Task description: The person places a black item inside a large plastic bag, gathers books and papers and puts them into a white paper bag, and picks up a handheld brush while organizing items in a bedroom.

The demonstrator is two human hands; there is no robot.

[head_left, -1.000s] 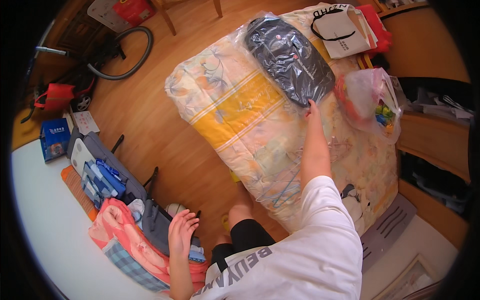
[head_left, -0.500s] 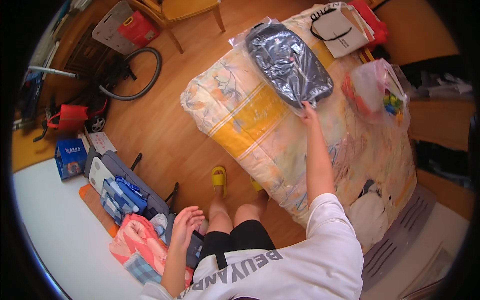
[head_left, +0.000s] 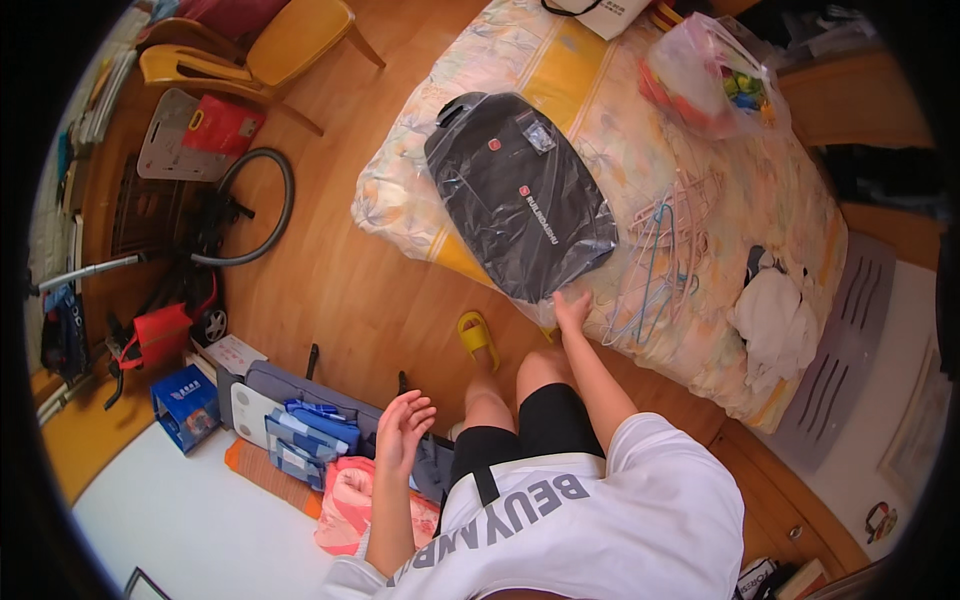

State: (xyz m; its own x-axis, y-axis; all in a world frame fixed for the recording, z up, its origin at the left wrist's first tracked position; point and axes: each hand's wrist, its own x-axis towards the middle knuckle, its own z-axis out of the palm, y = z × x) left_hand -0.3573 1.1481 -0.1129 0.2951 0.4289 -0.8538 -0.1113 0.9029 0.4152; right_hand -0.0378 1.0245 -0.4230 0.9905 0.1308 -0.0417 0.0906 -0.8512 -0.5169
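Observation:
A black backpack in a clear plastic wrapper lies over the near left part of the bed, partly overhanging its edge. At its near end my right hand is closed on the loose wrapper, thumb on top. My left hand hangs in the air in front of my left side, fingers apart, holding nothing. Several pink and blue clothes hangers lie on the bed right of the backpack. Farther right is a crumpled white cloth.
The bed fills the right side, with a see-through bag of colourful things on it. At the left stand a yellow chair, a black wheeled machine with a grey hose, a blue box and a grey padded seat piled with cloths.
The wrapped backpack has come toward me and left, with my right hand drawn back at its near end. The hangers are now uncovered. My view has shifted; my left hand stays raised.

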